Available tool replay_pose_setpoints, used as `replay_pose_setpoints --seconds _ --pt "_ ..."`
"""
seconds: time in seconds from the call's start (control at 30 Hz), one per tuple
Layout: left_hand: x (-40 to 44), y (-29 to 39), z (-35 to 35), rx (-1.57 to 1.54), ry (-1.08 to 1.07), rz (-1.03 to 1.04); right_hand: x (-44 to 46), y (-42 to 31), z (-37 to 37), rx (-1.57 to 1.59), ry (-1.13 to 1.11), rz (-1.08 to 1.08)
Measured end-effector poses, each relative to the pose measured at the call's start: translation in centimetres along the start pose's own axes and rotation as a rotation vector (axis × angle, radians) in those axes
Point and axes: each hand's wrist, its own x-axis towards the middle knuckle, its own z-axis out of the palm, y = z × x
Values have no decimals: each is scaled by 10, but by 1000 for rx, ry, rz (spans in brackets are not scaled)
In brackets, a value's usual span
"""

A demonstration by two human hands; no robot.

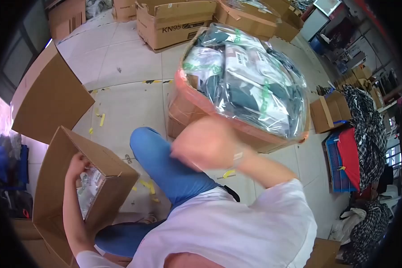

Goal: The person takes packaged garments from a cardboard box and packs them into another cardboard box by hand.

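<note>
My left hand (78, 164) is inside an open cardboard box (116, 178) at the lower left, by its inner wall, with fingers curled. Just below it lie clear plastic-wrapped packages (90, 185); whether it grips one is hidden. My right hand (203, 144) is blurred by motion above my blue-jeaned knee, in front of a large full carton (183, 111). That carton is heaped with clear bags (250, 85) of dark and pale goods, with green print, and has reddish tape round its rim.
A brown box flap (51, 94) stands at the left. Behind are a KN95 carton (174, 27) and other boxes. To the right are a small open box (330, 111), a blue crate (339, 163) with red cloth and checked fabric (366, 129). Yellow scraps (102, 119) lie on the floor tiles.
</note>
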Motion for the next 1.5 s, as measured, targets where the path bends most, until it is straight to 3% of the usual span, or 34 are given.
replay_pose_setpoints --seconds 0.03,0.1,0.17,0.23,0.3,0.4,0.47,0.53,0.67,0.7,0.73,0.83,0.9,0.93,0.97,1.03,1.1,1.13,1.2,1.27,1.33,1.37,1.4,1.5 --pt "-8 4 0 3 -1 4 3 7 -46 -145 -66 123" --pt "-32 8 8 110 350 473 12 21 -113 -506 -134 385" --pt "-91 59 37 130 442 460 -19 76 -147 -831 -401 556" --pt "-133 92 75 154 534 439 -48 128 -157 -714 -365 597" --pt "-156 107 108 272 628 857 -49 147 -165 -716 -376 614" --pt "-181 125 150 196 488 849 -51 154 -167 -742 -409 608" --pt "-185 137 166 178 276 973 -42 139 -164 -790 -443 487" --pt "-178 143 183 105 242 952 -41 142 -159 -814 -466 467" --pt "-187 159 207 -123 44 903 -37 185 -167 -960 -405 474" --pt "-191 160 207 -102 -1 916 -28 186 -179 -890 -266 489" --pt "-197 163 206 -113 29 915 -7 181 -187 -813 -129 495" --pt "-208 175 217 -447 -49 920 47 115 -202 -840 -124 338" --pt "-211 200 238 -750 99 1096 74 35 -178 -723 -98 174" --pt "-209 213 250 -750 123 1061 76 -4 -154 -640 -85 109" --pt "-203 222 262 -1059 56 1122 67 -38 -121 -584 -191 126" --pt "-194 184 267 -1400 -58 919 39 -92 -49 -508 -363 103" --pt "-182 135 275 -1478 144 617 -1 -106 32 -356 -414 31" --pt "-179 117 274 -1489 177 597 -16 -108 62 -219 -388 4" --pt "-172 73 261 -1692 44 569 -46 -101 96 0 -417 62" --pt "-136 18 269 -1855 36 320 -74 -104 111 230 -502 123" --pt "-123 3 275 -1863 137 307 -93 -105 107 -31 -318 139" --pt "-121 1 272 -1875 151 310 -98 -114 101 -53 -350 181" --pt "-124 5 269 -1849 150 337 -103 -111 108 -51 -359 174" --pt "-129 18 255 -1744 176 438 -109 -81 129 78 -114 466"
